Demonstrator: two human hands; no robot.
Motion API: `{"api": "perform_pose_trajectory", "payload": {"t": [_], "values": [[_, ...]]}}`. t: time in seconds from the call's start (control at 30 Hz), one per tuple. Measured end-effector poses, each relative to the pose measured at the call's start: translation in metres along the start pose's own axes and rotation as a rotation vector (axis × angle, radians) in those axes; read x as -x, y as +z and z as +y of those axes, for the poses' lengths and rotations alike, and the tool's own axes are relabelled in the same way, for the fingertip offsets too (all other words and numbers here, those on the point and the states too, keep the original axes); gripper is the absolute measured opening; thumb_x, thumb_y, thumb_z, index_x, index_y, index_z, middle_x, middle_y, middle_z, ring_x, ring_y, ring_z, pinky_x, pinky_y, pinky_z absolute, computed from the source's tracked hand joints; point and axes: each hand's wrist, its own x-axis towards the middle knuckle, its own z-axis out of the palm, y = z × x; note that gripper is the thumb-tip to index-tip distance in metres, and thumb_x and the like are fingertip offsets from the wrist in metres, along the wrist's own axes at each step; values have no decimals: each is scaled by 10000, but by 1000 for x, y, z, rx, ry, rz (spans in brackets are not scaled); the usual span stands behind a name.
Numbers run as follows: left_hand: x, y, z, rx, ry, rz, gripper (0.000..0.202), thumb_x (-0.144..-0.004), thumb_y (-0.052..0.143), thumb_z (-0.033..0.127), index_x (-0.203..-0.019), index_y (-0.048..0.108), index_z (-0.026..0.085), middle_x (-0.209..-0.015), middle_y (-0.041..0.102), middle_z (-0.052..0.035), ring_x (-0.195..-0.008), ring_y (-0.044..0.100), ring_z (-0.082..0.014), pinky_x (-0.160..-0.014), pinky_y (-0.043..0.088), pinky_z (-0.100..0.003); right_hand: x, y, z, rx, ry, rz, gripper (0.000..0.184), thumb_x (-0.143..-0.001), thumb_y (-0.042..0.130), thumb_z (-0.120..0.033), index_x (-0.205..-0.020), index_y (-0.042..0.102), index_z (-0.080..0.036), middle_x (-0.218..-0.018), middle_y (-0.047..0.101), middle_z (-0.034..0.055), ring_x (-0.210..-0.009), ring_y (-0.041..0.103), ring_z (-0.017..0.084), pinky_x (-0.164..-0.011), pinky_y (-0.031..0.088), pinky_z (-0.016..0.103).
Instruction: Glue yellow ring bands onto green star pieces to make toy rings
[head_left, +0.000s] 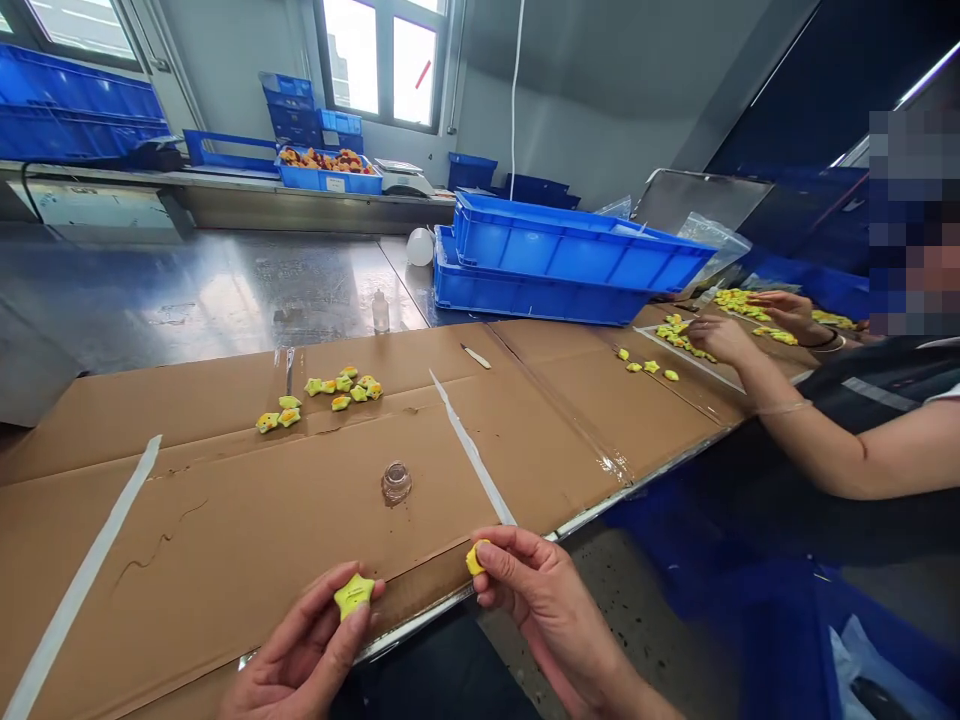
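Observation:
Between the thumb and fingers of my left hand [304,650] is a yellow-green star-shaped piece [353,597] with small dark marks on its face. My right hand [536,600] pinches a small yellow piece [475,558], mostly covered by the fingers, so its full shape is hidden. Both hands are above the near edge of the cardboard-covered table [300,540], a short gap apart. Beyond them on the cardboard stands a small clear glass jar [396,483]. Farther back lies a loose group of yellow star pieces [345,390], some with orange parts.
A thin pointed tool [475,356] lies on the cardboard, with a small clear bottle [381,312] behind. Stacked blue crates [555,260] stand at the back. To the right, a co-worker's hands [724,340] handle more yellow pieces [675,335]. White tape strips [472,445] cross the cardboard.

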Motion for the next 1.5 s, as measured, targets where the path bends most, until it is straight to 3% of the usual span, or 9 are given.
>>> {"api": "perform_pose_trajectory", "payload": {"t": [0.17, 0.4, 0.57, 0.77, 0.9, 1.0, 1.23, 1.33, 1.5], "values": [[-8, -7, 0, 16, -39, -31, 414, -499, 877, 261, -884, 756, 169, -935, 767, -116, -824, 716, -232, -725, 557, -172, -5, 1, -4, 47, -59, 27, 312, -629, 866, -311, -837, 731, -122, -623, 613, 0, -509, 507, 68, -470, 413, 155], [-6, -8, -5, 56, -49, 12, 365, -511, 870, 300, -830, 770, 153, -814, 775, -115, -766, 725, -249, -749, 574, -237, -8, 5, -11, 91, -32, 43, 329, -578, 882, -339, -781, 754, -114, -684, 685, 47, -569, 611, 118, -545, 488, 192], [-4, -6, -8, 51, -16, 44, 393, -518, 869, 286, -877, 768, 162, -838, 778, -94, -774, 723, -211, -763, 554, -186, -15, 8, -21, 226, -88, -36, 304, -633, 850, -347, -806, 755, -116, -709, 706, 59, -612, 625, 121, -597, 500, 190], [1, 3, -3, 91, 32, 29, 351, -527, 864, 266, -855, 768, 184, -760, 773, -60, -666, 719, -203, -657, 592, -221, -16, 16, -31, 343, -173, -127, 224, -688, 822, -317, -825, 745, -157, -656, 690, 21, -574, 615, 97, -567, 482, 159], [6, 6, 1, 132, 34, 27, 331, -533, 860, 256, -838, 768, 167, -820, 776, -90, -724, 719, -211, -697, 579, -219, -9, 20, -33, 371, -128, -201, 229, -684, 827, -284, -871, 750, -175, -769, 710, 37, -661, 647, 120, -643, 518, 175], [7, 5, 5, 172, 39, 17, 338, -522, 863, 241, -835, 770, 156, -866, 772, -104, -711, 711, -200, -614, 571, -191, -4, 22, -33, 386, -152, -240, 238, -673, 830, -251, -893, 755, -196, -828, 704, 41, -699, 657, 146, -678, 543, 213], [8, 2, 16, 359, -40, -5, 300, -494, 886, 231, -761, 766, 166, -762, 771, -109, -552, 684, -144, -539, 559, -160, -4, 26, -33, 436, -360, -354, 65, -802, 724, -268, -794, 757, -212, -609, 609, 7, -557, 567, 111, -552, 503, 189], [8, 1, 17, 388, -37, -7, 293, -471, 895, 216, -730, 764, 178, -788, 775, -108, -577, 692, -151, -541, 558, -156, -5, 27, -33, 439, -428, -369, 98, -800, 727, -277, -734, 749, -208, -659, 591, 11, -571, 539, 104, -483, 465, 162], [7, -1, 15, 383, -45, -11, 304, -447, 902, 181, -717, 764, 213, -796, 779, -96, -569, 694, -142, -534, 553, -144, -4, 33, -33, 396, -344, -301, 58, -787, 737, -237, -739, 743, -204, -629, 637, -4, -501, 602, 94, -510, 501, 156]]}}
